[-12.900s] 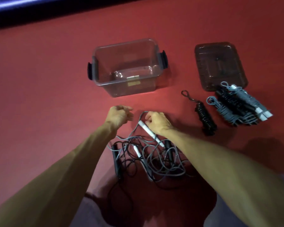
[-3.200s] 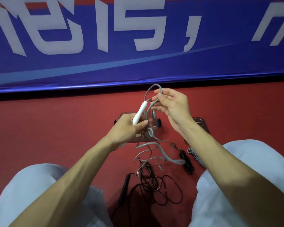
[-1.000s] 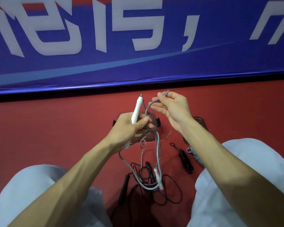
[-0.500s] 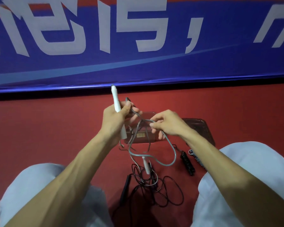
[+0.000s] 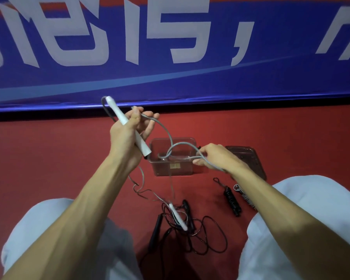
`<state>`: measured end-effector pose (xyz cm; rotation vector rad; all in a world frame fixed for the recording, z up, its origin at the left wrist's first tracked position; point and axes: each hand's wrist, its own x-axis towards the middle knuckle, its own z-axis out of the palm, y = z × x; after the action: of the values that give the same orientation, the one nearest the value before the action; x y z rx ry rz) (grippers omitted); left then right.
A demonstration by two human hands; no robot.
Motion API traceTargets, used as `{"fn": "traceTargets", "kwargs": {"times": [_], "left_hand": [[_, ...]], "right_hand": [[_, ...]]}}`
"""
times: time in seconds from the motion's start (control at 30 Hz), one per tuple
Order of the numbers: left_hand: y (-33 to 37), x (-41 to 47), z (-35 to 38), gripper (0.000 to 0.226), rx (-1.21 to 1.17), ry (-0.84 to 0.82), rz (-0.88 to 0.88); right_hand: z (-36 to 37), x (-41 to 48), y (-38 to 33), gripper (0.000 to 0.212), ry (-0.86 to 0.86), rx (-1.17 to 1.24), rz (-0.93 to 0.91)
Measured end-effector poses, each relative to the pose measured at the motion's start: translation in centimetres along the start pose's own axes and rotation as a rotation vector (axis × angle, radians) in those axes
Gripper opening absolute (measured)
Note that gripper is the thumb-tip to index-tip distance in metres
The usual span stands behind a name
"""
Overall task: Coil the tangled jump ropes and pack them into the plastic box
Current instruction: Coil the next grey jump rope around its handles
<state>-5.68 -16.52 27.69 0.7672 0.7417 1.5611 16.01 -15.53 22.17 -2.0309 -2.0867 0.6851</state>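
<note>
**Q:** How is the white handle [image 5: 116,110] oriented?
**A:** It is held in the air with its long axis diagonal. The cord end points up and left toward the blue banner [image 5: 210,83], and the butt end points down and right toward the plastic box [image 5: 174,171].

**Q:** What is the left hand [image 5: 125,138] doing?
**A:** It is raised, with its fingers clamped round the handle at mid-length.

**Q:** And the right hand [image 5: 218,158]?
**A:** It is lower, in front of the box, with its fingers pinched together on a loop of the grey rope [image 5: 182,145].

**Q:** Where does the rope run?
**A:** It arcs between the hands. The slack drops to the red floor [image 5: 49,168], where a second, blurred white handle [image 5: 178,216] lies over the tangled black rope [image 5: 208,242].

**Q:** Where is the box?
**A:** On the floor beyond the hands, open, with the lid [image 5: 251,160] just to its right
</note>
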Motion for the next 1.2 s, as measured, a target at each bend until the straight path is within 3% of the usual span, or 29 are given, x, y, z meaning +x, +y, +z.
{"fn": "traceTargets", "kwargs": {"times": [0.1, 0.17, 0.23, 0.33, 0.43, 0.6, 0.73, 0.87, 0.97, 1.07, 1.2], "left_hand": [[-0.8, -0.5, 0.5, 0.014, 0.175, -0.060, -0.032], [-1.4, -0.8, 0.7, 0.014, 0.241, -0.105, -0.042], [-1.7, -1.1, 0.9, 0.013, 0.263, -0.144, -0.056], [-1.8, -1.4, 1.4, 0.013, 0.225, -0.177, -0.077], [-2.0, -1.4, 1.3, 0.013, 0.209, -0.162, -0.070], [-2.8, -0.6, 0.6, 0.019, 0.238, -0.125, -0.053], [-3.7, -0.3, -0.2, 0.028, 0.551, -0.198, -0.078], [-4.3, -0.6, -0.6, 0.022, 0.863, -0.413, -0.092], [-4.5, -0.8, -0.5, 0.018, 0.991, -0.536, -0.061], [-4.4, -0.6, -0.3, 0.012, 1.026, -0.527, -0.015], [-4.4, -0.6, -0.4, 0.014, 1.002, -0.538, -0.096]], "right_hand": [[-1.2, 0.1, -0.4, 0.057, -0.044, 0.172, -0.052], [-1.7, -0.5, -0.9, 0.045, -0.047, 0.482, -0.123], [-1.9, -1.3, -1.6, 0.031, -0.043, 0.646, -0.198], [-1.6, -2.0, -2.5, 0.012, -0.051, 0.534, -0.355], [-1.0, -1.7, -2.7, 0.010, -0.024, 0.314, -0.454], [-1.4, -1.8, -2.7, 0.006, 0.123, 0.359, -0.407], [-2.1, -1.6, -2.4, 0.010, 0.277, 0.459, -0.353], [-2.5, -1.0, -1.6, 0.014, 0.421, 0.608, -0.214], [-2.5, -0.9, -1.3, 0.019, 0.457, 0.692, -0.139], [-2.3, -1.0, -1.5, 0.016, 0.465, 0.735, -0.107], [-2.1, -1.0, -1.8, 0.011, 0.457, 0.758, -0.092]]}}
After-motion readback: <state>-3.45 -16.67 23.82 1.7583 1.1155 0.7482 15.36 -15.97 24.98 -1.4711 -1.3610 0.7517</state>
